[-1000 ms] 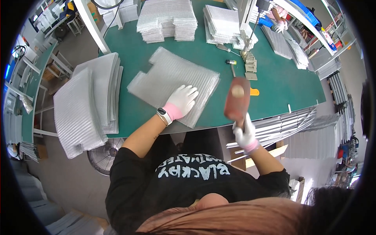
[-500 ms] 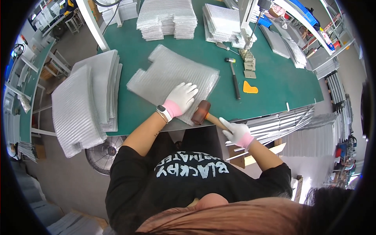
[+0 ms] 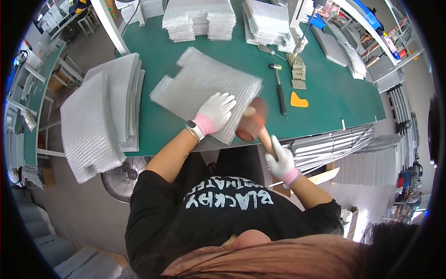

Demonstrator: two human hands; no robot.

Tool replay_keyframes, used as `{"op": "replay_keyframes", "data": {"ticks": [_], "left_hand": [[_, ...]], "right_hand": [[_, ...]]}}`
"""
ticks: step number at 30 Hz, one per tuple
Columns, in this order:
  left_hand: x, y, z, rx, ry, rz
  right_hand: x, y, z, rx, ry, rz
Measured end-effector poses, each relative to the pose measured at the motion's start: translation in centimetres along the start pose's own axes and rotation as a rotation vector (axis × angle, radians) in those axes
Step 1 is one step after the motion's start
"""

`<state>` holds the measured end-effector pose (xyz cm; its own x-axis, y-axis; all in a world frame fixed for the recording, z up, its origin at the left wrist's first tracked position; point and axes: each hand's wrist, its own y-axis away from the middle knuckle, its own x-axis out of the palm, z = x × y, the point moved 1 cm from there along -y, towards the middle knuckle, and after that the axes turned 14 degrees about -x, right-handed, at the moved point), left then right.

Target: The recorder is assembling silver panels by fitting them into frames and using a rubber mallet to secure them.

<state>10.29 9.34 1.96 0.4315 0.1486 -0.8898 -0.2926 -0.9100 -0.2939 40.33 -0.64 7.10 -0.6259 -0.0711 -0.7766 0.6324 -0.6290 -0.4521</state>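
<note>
My left hand (image 3: 215, 113), in a white and pink glove, lies flat with fingers stretched out on a notched silvery sheet (image 3: 195, 76) with a fine ridged pattern. The sheet rests at a slant on the green table, one corner reaching its front edge. In my right hand (image 3: 281, 162), gloved too, is the wooden handle of a mallet (image 3: 253, 120). Its thick reddish-brown head is smeared by motion beside the sheet's right edge; whether they touch I cannot tell.
Stacks of similar sheets stand at the left (image 3: 100, 111), at the back (image 3: 199, 21) and at the back right (image 3: 267, 23). On the green tabletop (image 3: 325, 104) lie a small hammer (image 3: 280, 93), an orange scraper (image 3: 298, 100) and grey metal blocks (image 3: 298, 74). A floor fan (image 3: 127, 179) stands below left.
The mallet has risen and swung to the right and away from me, its head now blurred. My right hand has turned with it. My left hand stays on the sheet.
</note>
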Motion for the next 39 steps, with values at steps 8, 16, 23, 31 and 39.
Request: {"op": "replay_keyframes", "data": {"ticks": [8, 16, 23, 31, 39], "left_hand": [[-0.1, -0.1, 0.2, -0.014, 0.025, 0.024], [-0.9, -0.9, -0.8, -0.022, 0.025, -0.031], [-0.2, -1.1, -3.9, -0.298, -0.143, 0.119], [-5.7, 9.0, -4.2, -0.043, 0.147, 0.283], [-8.9, 26.4, 3.2, -1.13, 0.805, -0.179]], "right_hand": [[0.5, 0.3, 0.7, 0.043, 0.101, 0.43], [-1.6, -0.3, -2.8, 0.232, -0.046, 0.505], [-1.8, -4.4, -9.5, 0.437, 0.137, -0.066], [-1.1, -4.6, -7.2, 0.132, 0.398, -0.26], [7.2, 5.7, -7.1, 0.858, -0.995, -0.145]]}}
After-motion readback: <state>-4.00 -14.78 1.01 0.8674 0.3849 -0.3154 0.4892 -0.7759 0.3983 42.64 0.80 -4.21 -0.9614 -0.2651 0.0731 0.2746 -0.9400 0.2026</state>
